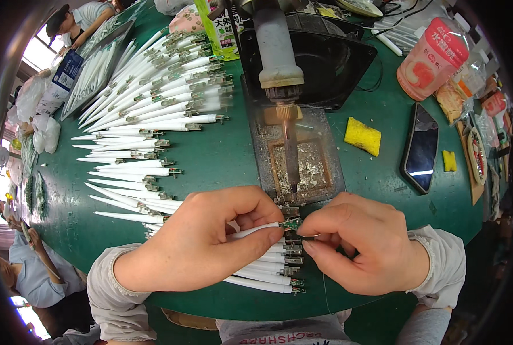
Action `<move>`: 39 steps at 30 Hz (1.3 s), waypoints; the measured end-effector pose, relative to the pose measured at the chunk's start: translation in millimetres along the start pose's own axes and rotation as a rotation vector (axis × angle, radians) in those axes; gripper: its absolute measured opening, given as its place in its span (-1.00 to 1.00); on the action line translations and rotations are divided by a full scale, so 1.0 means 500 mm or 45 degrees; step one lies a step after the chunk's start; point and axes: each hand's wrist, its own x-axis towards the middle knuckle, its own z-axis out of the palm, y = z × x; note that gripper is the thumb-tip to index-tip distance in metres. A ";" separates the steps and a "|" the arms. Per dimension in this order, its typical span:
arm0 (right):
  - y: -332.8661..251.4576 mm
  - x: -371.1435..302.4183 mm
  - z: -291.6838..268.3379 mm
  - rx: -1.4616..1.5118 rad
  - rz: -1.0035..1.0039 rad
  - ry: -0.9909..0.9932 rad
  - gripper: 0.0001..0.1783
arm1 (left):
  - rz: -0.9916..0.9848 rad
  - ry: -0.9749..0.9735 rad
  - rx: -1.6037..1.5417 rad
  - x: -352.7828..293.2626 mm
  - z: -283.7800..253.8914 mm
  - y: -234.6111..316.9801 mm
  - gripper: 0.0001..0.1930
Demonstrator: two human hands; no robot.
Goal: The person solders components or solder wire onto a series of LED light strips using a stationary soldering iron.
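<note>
My left hand [202, 241] is closed around a white tapered plastic stick [255, 230], whose small green circuit board [291, 224] with metal parts points to the right. Just beside that board, my right hand [367, 240] pinches a thin wire [309, 237] between thumb and forefinger; a fine strand hangs below this hand. Above both hands a soldering iron [291, 146] is fixed upright, tip down, over a tray of solder scraps [311, 167]. Under my hands lie several more white sticks [262, 282], their board ends to the right.
Many white sticks [153, 98] fan out across the green table [210, 155] on the left. Toward the right are a yellow sponge [362, 137], a black phone [420, 148], a small yellow piece [449, 161] and a pink pouch [432, 60]. Other people sit at the left.
</note>
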 end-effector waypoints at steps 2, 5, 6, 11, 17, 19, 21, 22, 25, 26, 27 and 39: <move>0.005 -0.001 0.006 -0.089 -0.080 0.045 -0.74 | 0.010 0.005 0.017 0.000 0.004 0.004 -0.85; 0.010 -0.002 0.010 -0.182 -0.174 0.057 -0.68 | 0.019 0.034 0.024 -0.001 0.008 0.002 -0.84; 0.011 -0.003 0.010 -0.213 -0.189 0.076 -0.66 | 0.020 0.054 0.014 -0.001 0.008 0.001 -0.84; 0.009 -0.004 0.006 -0.211 -0.144 0.064 -0.65 | 0.019 0.080 -0.012 0.000 0.007 -0.003 -0.84; 0.007 -0.002 -0.010 0.086 0.128 -0.055 -0.67 | 0.001 0.082 -0.033 0.005 0.012 -0.002 -0.86; 0.003 -0.001 -0.016 0.200 0.230 -0.095 -0.69 | 0.007 0.078 -0.021 0.004 0.014 -0.001 -0.87; -0.008 0.002 -0.028 0.299 0.379 -0.158 -0.70 | 0.028 0.081 0.000 0.003 0.015 -0.004 -0.89; -0.011 0.005 -0.034 0.401 0.526 -0.223 -0.70 | 0.026 0.083 0.000 0.003 0.015 -0.005 -0.89; -0.009 0.022 -0.059 0.649 0.794 -0.365 -0.74 | 0.079 0.093 0.020 0.003 0.014 -0.005 -0.89; -0.001 0.027 -0.064 0.652 0.792 -0.368 -0.74 | 0.076 0.111 0.020 0.004 0.014 -0.004 -0.90; 0.006 0.029 -0.070 0.799 0.850 -0.414 -0.77 | 0.081 0.120 0.017 0.005 0.015 -0.003 -0.90; 0.007 0.039 -0.054 0.765 0.760 -0.298 -0.85 | 0.126 0.175 0.018 0.006 0.016 0.002 -0.90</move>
